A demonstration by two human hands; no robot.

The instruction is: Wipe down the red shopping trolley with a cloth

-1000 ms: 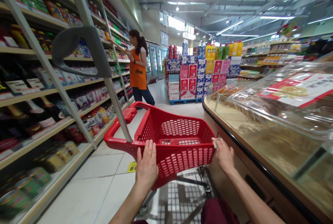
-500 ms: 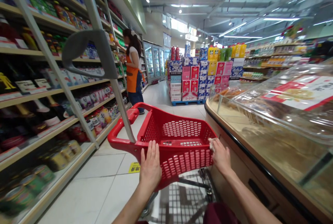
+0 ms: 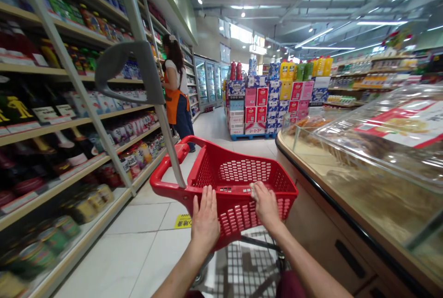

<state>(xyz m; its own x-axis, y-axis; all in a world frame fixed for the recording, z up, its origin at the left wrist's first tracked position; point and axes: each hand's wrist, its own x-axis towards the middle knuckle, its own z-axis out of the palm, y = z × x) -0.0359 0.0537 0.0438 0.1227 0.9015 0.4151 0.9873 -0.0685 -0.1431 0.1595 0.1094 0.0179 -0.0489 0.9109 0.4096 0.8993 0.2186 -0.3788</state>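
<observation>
Right in front of me stands a red plastic shopping cart (image 3: pixel 238 155) with perforated sides and a grey metal pole rising from its handle end. My left hand (image 3: pixel 206 219) lies flat against the near side of the basket, fingers straight and holding nothing. On the near rim, about midway along, my right hand (image 3: pixel 266 203) is closed around a crumpled white cloth (image 3: pixel 254 191) pressed to the red plastic. Most of the cloth is hidden under the fingers. The basket's visible floor is bare red mesh.
Shelves of bottles and cans (image 3: pixel 76 118) line the left. A person in an orange apron (image 3: pixel 177 95) stands facing them. Stacked drink cartons (image 3: pixel 256 104) rise from a blue pallet ahead. Close on the right is a glass-edged counter (image 3: pixel 311 169) with plastic-packed food.
My right hand has slid left along the cart's near rim with the cloth, away from the far right corner. My left hand stays flat. The person in the apron has shifted slightly.
</observation>
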